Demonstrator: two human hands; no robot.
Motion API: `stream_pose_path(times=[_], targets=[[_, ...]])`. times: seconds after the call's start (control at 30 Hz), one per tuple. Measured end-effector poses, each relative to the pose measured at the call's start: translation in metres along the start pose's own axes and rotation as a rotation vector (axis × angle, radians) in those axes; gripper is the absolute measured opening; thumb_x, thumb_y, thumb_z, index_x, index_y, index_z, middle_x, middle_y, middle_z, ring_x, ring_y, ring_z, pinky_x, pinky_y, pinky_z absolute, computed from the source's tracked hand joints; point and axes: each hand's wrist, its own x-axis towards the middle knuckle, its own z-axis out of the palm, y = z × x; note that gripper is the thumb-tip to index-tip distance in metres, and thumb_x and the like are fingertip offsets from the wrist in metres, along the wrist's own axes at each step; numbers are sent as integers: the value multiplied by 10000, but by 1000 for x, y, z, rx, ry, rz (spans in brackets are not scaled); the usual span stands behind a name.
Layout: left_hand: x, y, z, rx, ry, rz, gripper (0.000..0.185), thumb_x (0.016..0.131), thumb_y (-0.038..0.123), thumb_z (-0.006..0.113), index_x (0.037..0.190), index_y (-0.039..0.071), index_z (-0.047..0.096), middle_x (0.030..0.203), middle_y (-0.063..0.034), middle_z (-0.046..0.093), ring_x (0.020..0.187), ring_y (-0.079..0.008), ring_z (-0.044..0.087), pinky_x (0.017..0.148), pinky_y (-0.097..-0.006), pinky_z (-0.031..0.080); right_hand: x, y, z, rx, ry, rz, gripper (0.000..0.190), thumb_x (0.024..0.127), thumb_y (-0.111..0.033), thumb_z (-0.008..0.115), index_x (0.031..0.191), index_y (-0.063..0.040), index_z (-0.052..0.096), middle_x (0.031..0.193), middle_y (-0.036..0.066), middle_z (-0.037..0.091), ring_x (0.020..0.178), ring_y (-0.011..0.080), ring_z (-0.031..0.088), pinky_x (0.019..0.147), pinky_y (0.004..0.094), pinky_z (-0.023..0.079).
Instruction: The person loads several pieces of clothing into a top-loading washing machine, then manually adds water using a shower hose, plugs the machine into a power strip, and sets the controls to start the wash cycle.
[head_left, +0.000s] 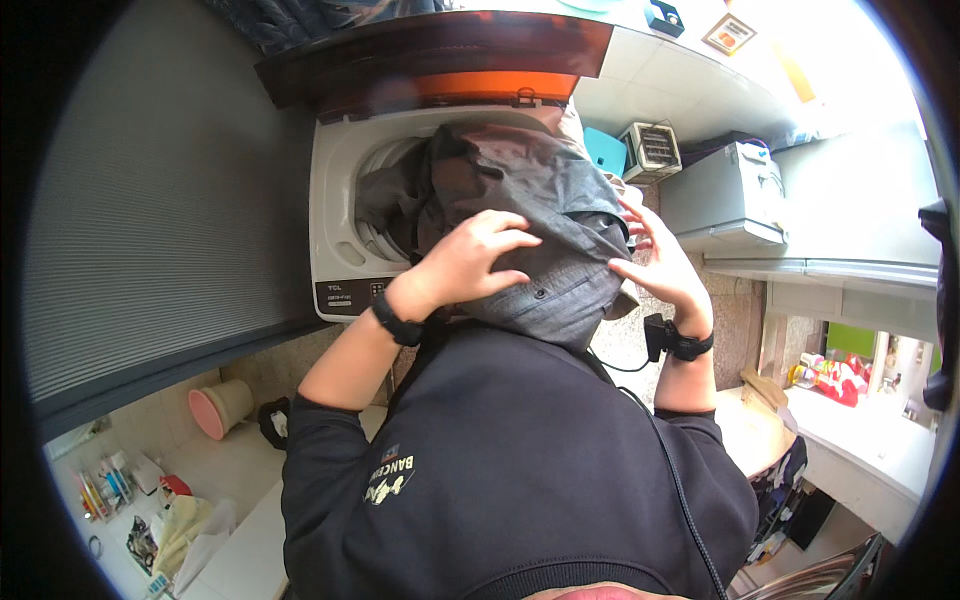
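A bundle of dark grey cloth with a snap button (525, 195) lies over the open top of a white TCL washing machine (330, 187), and part of it hangs into the drum. My left hand (487, 255) rests on or just above the cloth, with its fingers apart. At the bundle's right edge is my right hand (660, 259), thumb and fingers spread; whether it touches the cloth is hard to tell. The machine's dark, see-through lid (450, 60) stands raised behind the drum. Each wrist wears a black band.
A grey ribbed panel (172, 210) stands close on the left. To the right are a turquoise stool or lid (604, 150), a small white-framed crate (651, 152) and a grey cabinet (712, 195). A black cable runs down my front. A pink-rimmed bin (221, 409) is at lower left.
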Motion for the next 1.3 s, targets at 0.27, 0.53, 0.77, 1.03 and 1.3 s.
stream_pose_path(times=[0.27, 0.53, 0.77, 1.03, 1.3], targets=[[57, 16, 33, 145, 72, 190, 399, 904, 126, 741, 1287, 32, 686, 1260, -171, 701, 1187, -351, 663, 1024, -450, 518, 22, -1, 32, 11, 341, -24, 371, 904, -5, 754, 1271, -41, 715, 976, 26, 716, 770, 70, 616, 719, 232, 529], [81, 10, 26, -9, 210, 65, 217, 873, -29, 608, 1074, -25, 688, 1015, -233, 716, 972, -419, 701, 865, -464, 573, 29, -72, 63, -125, 435, -268, 264, 903, -62, 772, 1163, -39, 731, 990, 83, 765, 851, 148, 714, 734, 285, 570], [53, -4, -14, -663, 641, -171, 252, 859, -37, 753, 1111, -52, 756, 1145, -32, 746, 1010, -156, 701, 909, -322, 586, 22, -79, 94, 566, 429, -326, 180, 976, -89, 704, 1130, -32, 629, 1091, 107, 704, 979, 205, 689, 904, 342, 530], [-2, 5, -120, -72, 506, -208, 183, 951, 127, 686, 1038, -16, 758, 1096, -99, 764, 941, -187, 701, 825, -330, 567, 37, -53, 125, -178, -292, -218, 252, 995, -176, 632, 1184, -51, 743, 1035, 179, 752, 948, 347, 723, 841, 447, 551], [39, 52, -175, -448, 750, -161, 253, 978, 185, 687, 1158, 9, 719, 1178, -93, 740, 1030, -202, 686, 888, -345, 556, 101, -63, 213, -6, -665, -386, 538, 1000, -72, 645, 1501, -44, 452, 1265, 214, 665, 994, 317, 713, 887, 422, 574]])
